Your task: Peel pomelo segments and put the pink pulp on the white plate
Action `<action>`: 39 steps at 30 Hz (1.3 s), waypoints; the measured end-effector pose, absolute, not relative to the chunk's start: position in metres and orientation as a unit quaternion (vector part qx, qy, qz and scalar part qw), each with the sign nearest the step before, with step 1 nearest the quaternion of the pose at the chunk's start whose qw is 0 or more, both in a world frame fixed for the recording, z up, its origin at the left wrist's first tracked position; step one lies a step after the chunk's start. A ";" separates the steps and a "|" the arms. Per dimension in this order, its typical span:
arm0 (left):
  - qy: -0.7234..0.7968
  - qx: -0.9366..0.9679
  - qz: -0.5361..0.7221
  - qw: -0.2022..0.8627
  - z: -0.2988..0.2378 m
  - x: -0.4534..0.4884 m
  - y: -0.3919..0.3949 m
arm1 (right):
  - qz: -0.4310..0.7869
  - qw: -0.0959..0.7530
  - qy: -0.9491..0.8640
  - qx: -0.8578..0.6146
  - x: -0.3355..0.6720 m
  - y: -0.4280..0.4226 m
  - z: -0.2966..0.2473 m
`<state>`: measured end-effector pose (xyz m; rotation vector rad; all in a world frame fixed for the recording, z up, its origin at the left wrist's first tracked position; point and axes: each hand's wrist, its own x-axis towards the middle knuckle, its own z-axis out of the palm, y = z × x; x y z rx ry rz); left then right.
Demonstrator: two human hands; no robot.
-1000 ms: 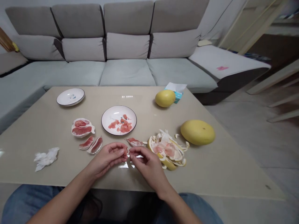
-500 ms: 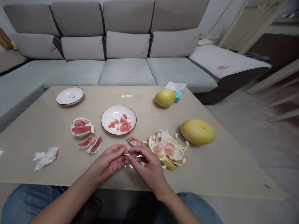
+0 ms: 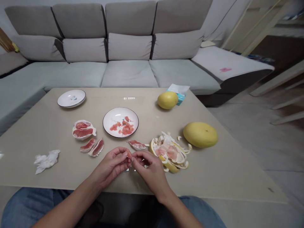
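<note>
My left hand (image 3: 111,164) and my right hand (image 3: 149,169) meet over the near edge of the beige table (image 3: 213,171), fingertips pinched together on a small pink pomelo piece (image 3: 129,155). Just beyond them lies a peeled pink segment (image 3: 137,144). A white plate (image 3: 120,122) with pink flesh bits sits behind that. Two slim segments (image 3: 93,147) and a larger pomelo chunk (image 3: 83,129) lie to the left. A heap of peel and membrane (image 3: 169,152) is right of my right hand.
Two whole yellow pomelos stand on the right, one large (image 3: 200,134) and one smaller (image 3: 167,99) beside a tissue box (image 3: 180,91). An empty white plate (image 3: 71,98) is at the far left, a crumpled tissue (image 3: 46,160) near left. A grey sofa (image 3: 118,47) runs behind.
Both hands stay pinched on the small piece, with only slight finger shifts. Nothing on the table has moved.
</note>
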<state>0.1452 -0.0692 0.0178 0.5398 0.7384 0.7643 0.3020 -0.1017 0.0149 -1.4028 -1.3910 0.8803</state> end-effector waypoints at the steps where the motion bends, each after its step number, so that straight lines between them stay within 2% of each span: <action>1: 0.349 0.256 0.360 0.827 0.018 0.145 -0.070 | 0.359 0.471 -0.568 -0.571 0.302 -0.102 0.016; 6: 0.335 0.233 0.353 0.842 0.019 0.147 -0.071 | 0.370 0.477 -0.564 -0.564 0.301 -0.102 0.017; 14: 0.303 0.167 0.334 0.877 0.017 0.149 -0.074 | 0.461 0.479 -0.511 -0.545 0.302 -0.101 0.018; 22: 0.256 0.205 0.326 0.887 0.011 0.145 -0.072 | 0.290 0.494 -0.635 -0.518 0.303 -0.102 0.018; 34: 0.294 0.302 0.289 0.860 0.016 0.147 -0.067 | 0.248 0.450 -0.703 -0.491 0.305 -0.102 0.015; 39: 0.317 0.310 0.286 0.850 0.015 0.145 -0.065 | 0.280 0.448 -0.676 -0.514 0.305 -0.103 0.014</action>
